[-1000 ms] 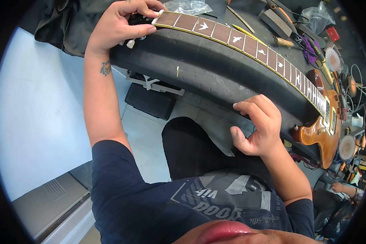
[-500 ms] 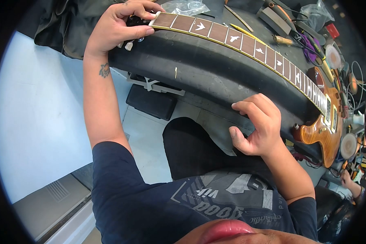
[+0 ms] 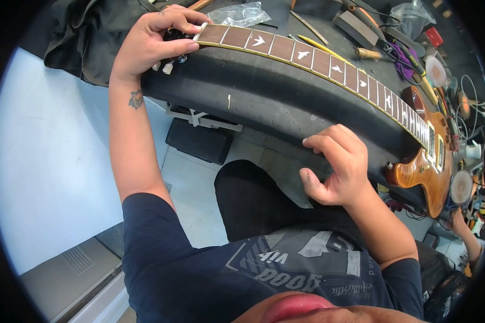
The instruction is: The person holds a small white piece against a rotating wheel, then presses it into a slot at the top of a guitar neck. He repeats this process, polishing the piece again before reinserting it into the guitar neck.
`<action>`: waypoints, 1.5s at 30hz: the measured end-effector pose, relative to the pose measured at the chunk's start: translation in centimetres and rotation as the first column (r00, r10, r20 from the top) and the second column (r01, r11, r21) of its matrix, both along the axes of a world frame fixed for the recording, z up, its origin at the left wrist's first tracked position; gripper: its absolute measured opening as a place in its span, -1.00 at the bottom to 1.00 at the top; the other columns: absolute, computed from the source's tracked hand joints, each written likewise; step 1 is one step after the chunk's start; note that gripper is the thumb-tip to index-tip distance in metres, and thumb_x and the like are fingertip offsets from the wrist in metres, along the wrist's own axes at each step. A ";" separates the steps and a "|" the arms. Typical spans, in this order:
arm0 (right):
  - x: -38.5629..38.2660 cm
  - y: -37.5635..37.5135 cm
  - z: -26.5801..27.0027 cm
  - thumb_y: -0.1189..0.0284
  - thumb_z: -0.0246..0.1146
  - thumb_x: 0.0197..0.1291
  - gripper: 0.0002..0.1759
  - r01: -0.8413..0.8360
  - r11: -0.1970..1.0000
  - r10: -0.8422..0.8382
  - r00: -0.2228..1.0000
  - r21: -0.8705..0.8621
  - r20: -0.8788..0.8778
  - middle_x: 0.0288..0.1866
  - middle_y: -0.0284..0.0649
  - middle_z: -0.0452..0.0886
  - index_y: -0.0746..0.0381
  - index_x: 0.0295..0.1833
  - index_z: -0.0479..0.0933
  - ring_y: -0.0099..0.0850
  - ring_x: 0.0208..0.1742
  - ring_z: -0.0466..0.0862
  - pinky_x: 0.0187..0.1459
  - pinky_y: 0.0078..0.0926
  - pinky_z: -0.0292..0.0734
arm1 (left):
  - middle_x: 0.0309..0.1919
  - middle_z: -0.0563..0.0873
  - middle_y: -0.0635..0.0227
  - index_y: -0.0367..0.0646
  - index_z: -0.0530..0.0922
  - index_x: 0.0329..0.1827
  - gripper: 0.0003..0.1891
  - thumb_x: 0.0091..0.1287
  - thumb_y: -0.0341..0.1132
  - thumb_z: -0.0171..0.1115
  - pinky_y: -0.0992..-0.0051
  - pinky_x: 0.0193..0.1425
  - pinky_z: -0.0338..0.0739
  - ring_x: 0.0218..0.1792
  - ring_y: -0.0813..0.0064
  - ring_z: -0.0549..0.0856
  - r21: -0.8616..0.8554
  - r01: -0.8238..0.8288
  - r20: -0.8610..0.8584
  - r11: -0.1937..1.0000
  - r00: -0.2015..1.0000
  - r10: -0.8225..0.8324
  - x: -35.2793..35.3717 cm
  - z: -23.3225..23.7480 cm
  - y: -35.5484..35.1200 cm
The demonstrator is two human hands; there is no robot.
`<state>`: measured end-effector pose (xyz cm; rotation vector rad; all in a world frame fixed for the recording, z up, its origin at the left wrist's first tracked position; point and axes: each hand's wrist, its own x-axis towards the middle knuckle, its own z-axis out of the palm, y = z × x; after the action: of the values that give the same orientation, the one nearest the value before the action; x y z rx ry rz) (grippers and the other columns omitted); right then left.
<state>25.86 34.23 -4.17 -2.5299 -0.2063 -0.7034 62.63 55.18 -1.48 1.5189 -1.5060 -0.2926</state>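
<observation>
An electric guitar (image 3: 409,175) lies on the dark workbench (image 3: 242,89), its amber body at the right and its fretboard (image 3: 261,43) with bird inlays running to the upper left. No strings can be made out on it. My left hand (image 3: 156,40) is closed round the headstock end, thumb and fingers at the nut; the hand hides much of the headstock. In front of the bench edge, my right hand (image 3: 337,164) hovers with thumb and forefinger apart and the other fingers curled. Nothing shows in it, and it does not touch the guitar.
Behind the neck lie a yellow pencil-like tool (image 3: 320,47), a plastic bag (image 3: 240,14), a dark block (image 3: 357,29) and a wooden-handled tool (image 3: 367,53). Dark cloth (image 3: 83,40) lies at upper left. Another person's hand (image 3: 458,222) shows at far right.
The view has shifted slightly, so the guitar and bench sit a little lower and to the left. Both hands keep their poses. The other person's hand at the right has moved up a little.
</observation>
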 end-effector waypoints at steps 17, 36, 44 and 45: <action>0.2 0.1 0.0 0.23 0.45 -0.13 -0.63 0.010 1.000 -0.010 1.000 -0.006 -0.003 -0.43 -0.21 0.52 0.25 -0.25 0.65 -0.21 -0.44 0.53 -0.38 -0.30 0.47 | 0.12 0.79 0.15 -0.18 0.78 -0.11 -0.77 0.19 -0.58 0.50 0.51 0.15 0.56 0.06 0.50 0.66 -0.009 0.034 -0.058 0.999 0.998 -0.034 -1.2 0.8 -0.5; 0.2 0.0 0.0 0.24 0.46 -0.16 -0.63 0.007 1.000 -0.007 1.000 0.006 -0.006 -0.41 -0.20 0.53 0.25 -0.26 0.64 -0.20 -0.43 0.53 -0.38 -0.29 0.48 | 0.12 0.81 0.09 -0.17 0.80 -0.06 -0.74 0.18 -0.58 0.49 0.54 0.07 0.58 0.06 0.49 0.65 -0.026 0.044 -0.028 0.999 0.999 -0.044 -0.6 0.5 -0.4; 0.2 0.0 0.0 0.25 0.46 -0.19 -0.62 0.009 1.000 -0.009 1.000 0.014 -0.005 -0.41 -0.19 0.54 0.25 -0.27 0.63 -0.19 -0.43 0.54 -0.38 -0.29 0.48 | 0.13 0.80 0.08 -0.17 0.80 -0.05 -0.75 0.22 -0.58 0.48 0.53 0.04 0.57 0.02 0.51 0.66 -0.035 0.051 0.040 0.998 0.998 -0.050 0.1 0.1 -0.3; 0.2 0.0 0.0 0.25 0.46 -0.19 -0.63 0.008 1.000 -0.008 1.000 0.012 -0.004 -0.41 -0.19 0.54 0.25 -0.27 0.63 -0.19 -0.43 0.54 -0.38 -0.29 0.48 | 0.13 0.80 0.08 -0.18 0.80 -0.05 -0.75 0.22 -0.58 0.48 0.53 0.04 0.57 0.02 0.51 0.66 -0.025 0.040 0.018 0.999 0.999 -0.040 -0.1 0.0 -0.2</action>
<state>26.06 34.21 -4.21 -2.5216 -0.1901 -0.7011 62.55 54.95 -1.44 1.4762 -1.5496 -0.2830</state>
